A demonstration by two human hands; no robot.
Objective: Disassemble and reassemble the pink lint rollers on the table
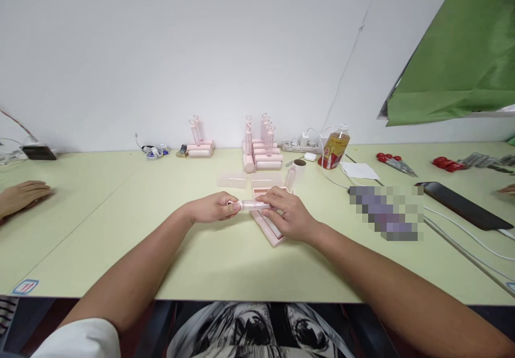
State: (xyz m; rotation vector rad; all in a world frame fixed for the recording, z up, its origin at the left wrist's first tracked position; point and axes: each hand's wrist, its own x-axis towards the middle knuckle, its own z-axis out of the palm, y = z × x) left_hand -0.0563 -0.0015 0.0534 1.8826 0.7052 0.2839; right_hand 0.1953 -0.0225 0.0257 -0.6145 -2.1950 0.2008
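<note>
A clear, pale pink tube (253, 205) is stretched sideways between my two hands, above the table. My left hand (215, 207) pinches its left end, where a small whitish loop pokes out. Around the right end my right hand (292, 214) is closed, so that end is mostly hidden. Just beneath the right hand lies a pink case (273, 235) with a pale inside, partly covered by the hand. Behind it two translucent pink covers (267, 180) rest on the table, and a similar clear pink tube (290, 177) stands upright.
Several pink cylindrical pieces (269, 162) and looped tubes cluster by the wall, with a smaller group (200, 150) to their left. A bottle (335, 147), a power strip (303, 146), red-handled tools (396, 162), cables and a black phone (469, 205) lie right. Another person's hand (24, 196) rests far left.
</note>
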